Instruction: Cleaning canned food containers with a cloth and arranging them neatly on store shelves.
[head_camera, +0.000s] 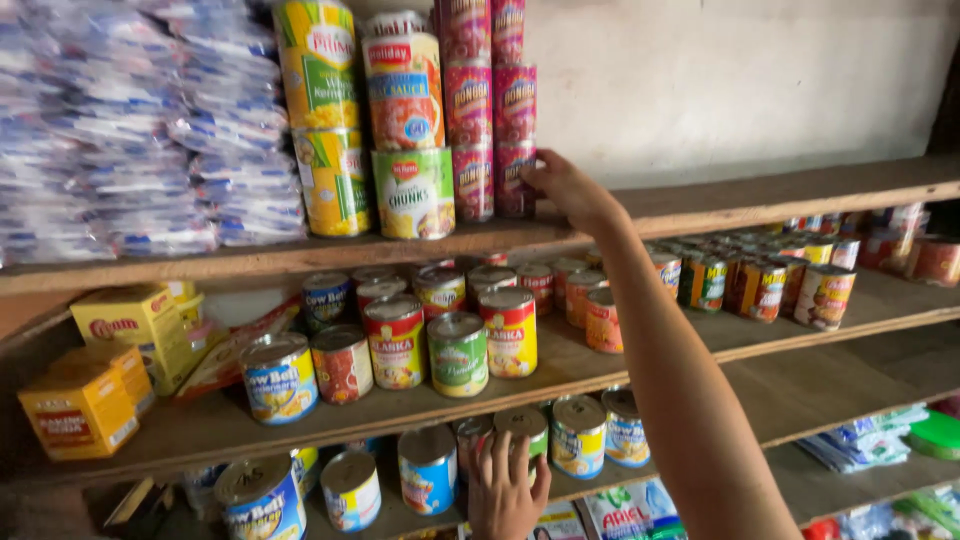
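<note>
Three slim red cans stand stacked upright, long axis vertical, at the right end of the top wooden shelf (760, 200); my right hand (565, 190) curls around the bottom red can (513, 180). My left hand (505, 495), fingers spread loose, rests against a green-labelled can (522, 432) on the lowest shelf.

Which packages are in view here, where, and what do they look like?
Slim red cans: top shelf, stacked columns; right hand touches them.
Tall yellow-green cans: top shelf, stacked.
Clear blue-white packets: top shelf left, piled.
Yellow boxes: middle shelf left.
Short mixed-colour cans: middle shelf.
Green-lidded can: bottom shelf, under left hand.
</note>
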